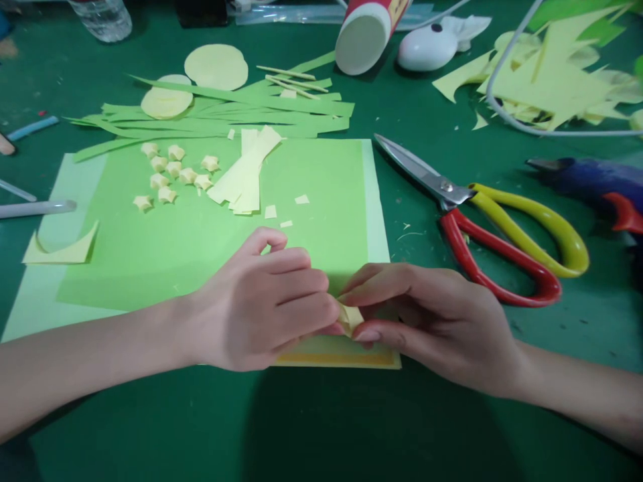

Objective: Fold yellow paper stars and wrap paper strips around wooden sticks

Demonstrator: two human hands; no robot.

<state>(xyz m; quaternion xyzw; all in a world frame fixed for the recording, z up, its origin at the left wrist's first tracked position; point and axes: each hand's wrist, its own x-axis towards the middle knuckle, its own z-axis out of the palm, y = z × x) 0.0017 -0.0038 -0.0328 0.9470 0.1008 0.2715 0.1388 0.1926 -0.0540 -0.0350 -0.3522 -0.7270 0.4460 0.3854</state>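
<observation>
1. At the near right of the green sheets (165, 261), a small piece of pale yellow paper (351, 320) is held between two bare hands.
2. Left hand (274, 304): fingers curled, with thumb and forefinger pinching the paper's left side. Right hand (432, 325): thumb and fingertips grasping its right side.
3. The step in hand looks like folding or shaping this piece; small paper stars (187, 176) lie farther off to the left, beside flat strips (251, 171). The next move seems to call for light, even fingertip pressure, keeping the creases neat.
4. Hard to make out: the paper's full shape, as fingers cover both sides; the left thumb is mostly hidden.
5. Cut off: a blue tool (583, 181) at right, a clear bottle (103, 20) at far left.
</observation>
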